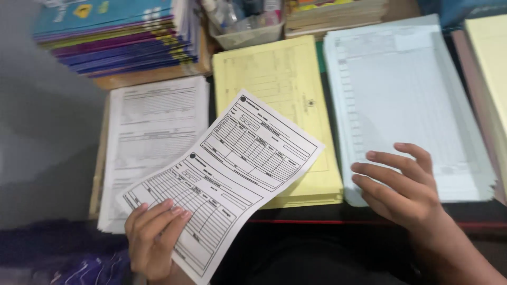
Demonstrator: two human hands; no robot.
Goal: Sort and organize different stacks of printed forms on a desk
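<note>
My left hand [154,238] grips the lower corner of a white printed form sheet [232,169] with two ruled tables on it. The sheet is held tilted above the table, over the gap between a white paper stack [153,126] and a yellow paper stack [280,79]. My right hand [404,187] rests with fingers spread on the near edge of a pale blue stack of ruled sheets [401,89], holding nothing.
A pile of colourful booklets [116,37] lies at the back left. A clear plastic tub [248,26] with small items stands behind the yellow stack. Another paper pile [338,13] sits at the back. Cream and pink sheets [488,68] lie at the far right.
</note>
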